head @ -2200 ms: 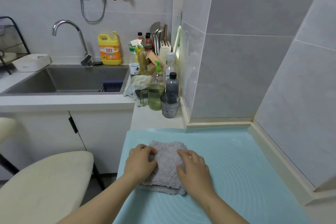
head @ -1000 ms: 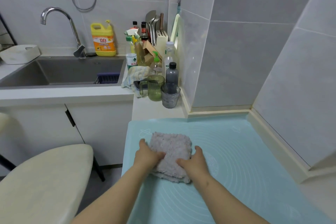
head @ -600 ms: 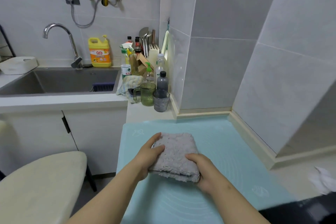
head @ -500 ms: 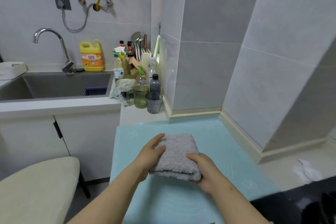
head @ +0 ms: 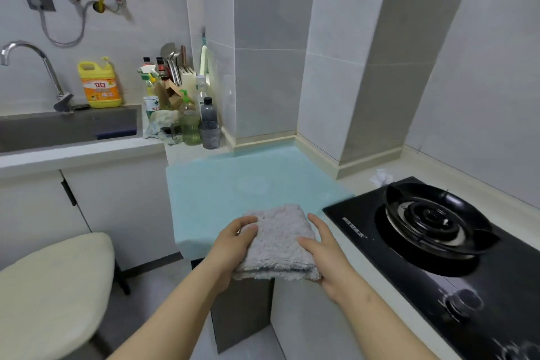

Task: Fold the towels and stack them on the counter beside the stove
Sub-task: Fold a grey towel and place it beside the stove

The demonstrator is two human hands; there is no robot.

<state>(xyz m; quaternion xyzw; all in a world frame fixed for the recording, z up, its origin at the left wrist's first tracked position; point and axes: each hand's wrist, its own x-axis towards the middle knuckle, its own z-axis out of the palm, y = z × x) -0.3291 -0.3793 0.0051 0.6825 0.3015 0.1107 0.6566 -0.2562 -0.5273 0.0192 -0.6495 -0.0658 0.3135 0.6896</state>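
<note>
A folded grey towel (head: 279,238) is held in the air over the front edge of the pale blue mat (head: 233,184) that covers the counter. My left hand (head: 233,238) grips its left side, thumb on top. My right hand (head: 323,251) grips its right side, fingers under the near corner. The black gas stove (head: 432,231) lies just to the right of the towel and the mat.
Cups and bottles (head: 201,126) crowd the back left corner by the sink (head: 67,128). A cream stool seat (head: 52,283) stands at the lower left. A crumpled white tissue (head: 380,177) lies behind the stove. Tiled walls close off the back and right.
Both hands stopped pressing the towel flat on the mat, took it by its sides and lifted it toward the mat's front right. The view swung right, and the stove came into sight.
</note>
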